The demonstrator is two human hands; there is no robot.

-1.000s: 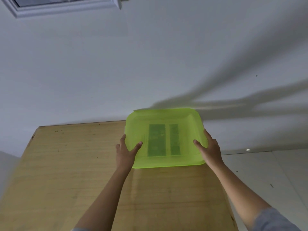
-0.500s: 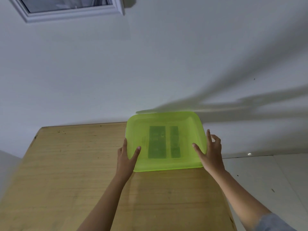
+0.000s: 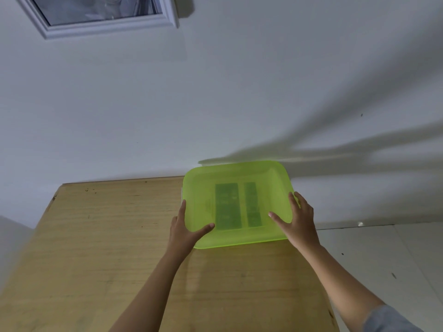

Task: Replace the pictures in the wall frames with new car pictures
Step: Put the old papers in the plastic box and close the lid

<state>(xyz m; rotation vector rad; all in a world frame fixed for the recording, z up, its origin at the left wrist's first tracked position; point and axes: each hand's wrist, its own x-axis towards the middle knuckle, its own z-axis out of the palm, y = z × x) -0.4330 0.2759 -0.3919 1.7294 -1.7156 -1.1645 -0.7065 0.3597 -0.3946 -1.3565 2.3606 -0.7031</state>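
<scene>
A translucent lime-green plastic box (image 3: 236, 173) lies on the far right part of a wooden table (image 3: 107, 236), against the white wall. Two dark rectangular shapes (image 3: 227, 207) show through its top. My left hand (image 3: 183, 230) presses its near left corner, thumb across the top and fingers straight along the side. Over on the right edge, my right hand (image 3: 297, 221) rests with its thumb spread over the top and its fingers straight. A white wall frame (image 3: 107, 25) hangs at the upper left; its picture is cut off and unclear.
The table's right edge (image 3: 318, 271) drops to a pale tiled floor (image 3: 383, 259). Shadows of my arms fall on the wall at the right. Bare tabletop stretches left of the box.
My right hand has moved inward, its thumb and fingers now lying on the box's top. The view has tilted up, showing more of the wall frame. The left hand keeps its place.
</scene>
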